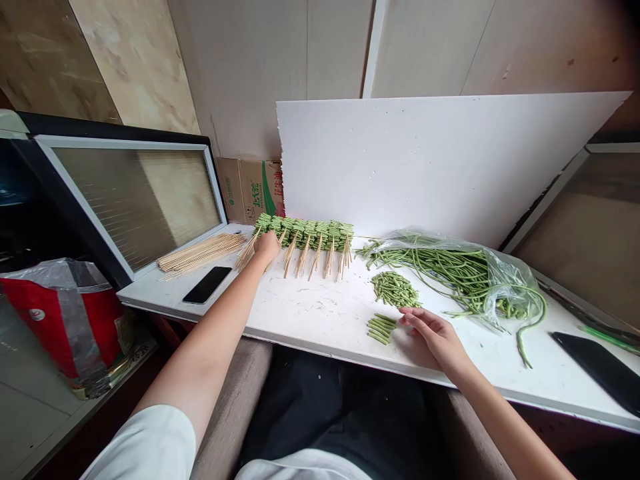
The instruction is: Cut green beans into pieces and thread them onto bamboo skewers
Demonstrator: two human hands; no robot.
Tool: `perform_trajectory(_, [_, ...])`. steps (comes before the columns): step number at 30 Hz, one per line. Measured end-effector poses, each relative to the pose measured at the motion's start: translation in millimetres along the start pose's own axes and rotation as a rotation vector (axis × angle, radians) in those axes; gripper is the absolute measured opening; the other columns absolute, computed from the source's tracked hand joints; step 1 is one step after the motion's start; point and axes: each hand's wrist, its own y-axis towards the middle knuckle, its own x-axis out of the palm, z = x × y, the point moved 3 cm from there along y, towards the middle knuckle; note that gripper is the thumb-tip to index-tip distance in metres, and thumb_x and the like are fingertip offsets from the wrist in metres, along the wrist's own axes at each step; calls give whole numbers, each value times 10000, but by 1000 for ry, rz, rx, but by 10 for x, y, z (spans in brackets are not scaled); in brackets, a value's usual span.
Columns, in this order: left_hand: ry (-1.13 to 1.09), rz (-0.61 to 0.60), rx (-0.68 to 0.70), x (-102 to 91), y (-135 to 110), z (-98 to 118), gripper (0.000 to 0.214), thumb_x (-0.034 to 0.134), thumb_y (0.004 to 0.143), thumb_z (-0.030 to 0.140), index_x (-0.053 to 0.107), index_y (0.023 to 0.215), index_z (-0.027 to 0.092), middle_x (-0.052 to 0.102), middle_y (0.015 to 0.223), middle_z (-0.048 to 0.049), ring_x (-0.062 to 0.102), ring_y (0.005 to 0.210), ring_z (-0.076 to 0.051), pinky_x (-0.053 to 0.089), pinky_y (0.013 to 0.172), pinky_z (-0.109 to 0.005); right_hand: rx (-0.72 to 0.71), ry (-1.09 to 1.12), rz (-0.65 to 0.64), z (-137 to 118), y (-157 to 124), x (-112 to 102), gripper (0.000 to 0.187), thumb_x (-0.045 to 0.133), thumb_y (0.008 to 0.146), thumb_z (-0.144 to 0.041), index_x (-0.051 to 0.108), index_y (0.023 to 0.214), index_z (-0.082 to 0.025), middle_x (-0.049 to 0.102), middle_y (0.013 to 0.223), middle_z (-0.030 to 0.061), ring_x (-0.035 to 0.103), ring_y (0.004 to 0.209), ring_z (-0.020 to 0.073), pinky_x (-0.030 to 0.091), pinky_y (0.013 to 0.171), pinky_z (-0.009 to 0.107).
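My left hand (pixel 267 245) is closed among the stacked bean skewers (pixel 320 233) at the back of the white table. Stick ends show below it; its fingertips are hidden. The skewers lie side by side in several stacks, green pieces toward the back, bare sticks pointing at me. My right hand (pixel 434 332) hovers low with loosely bent fingers and nothing visible in them. Just left of its fingertips lies a neat row of cut green bean pieces (pixel 381 328). Behind that is a loose heap of cut beans (pixel 395 289).
Bare bamboo skewers (pixel 203 253) and a black phone (pixel 207 285) lie on the left. On the right, long beans (pixel 450 263) spill from a clear plastic bag (pixel 515 273). A black object (pixel 597 367) lies far right. A white board (pixel 425 160) and a cardboard box (pixel 245 190) stand behind.
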Motion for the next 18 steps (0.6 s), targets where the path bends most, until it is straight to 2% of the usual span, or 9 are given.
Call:
perform_trajectory(8, [108,9,1,63,30,-44,204,713,895,278,754,1059,163,782,1081,-173,726,1035,-304,532,848,-328,0,23,1,5,-6,-2,587,771,804,-725,808,1093,-216,805,1073,131,713,1014,311,566,830,378])
perform_trajectory(18, [140,16,-3,107,6,-88,208,695,906,306,763,1050,172,786,1026,-149,732,970,-289,532,794,-317,9,28,3,30,1,-4,607,785,790,-725,807,1102,-205,807,1071,132,721,1022,313,571,839,377])
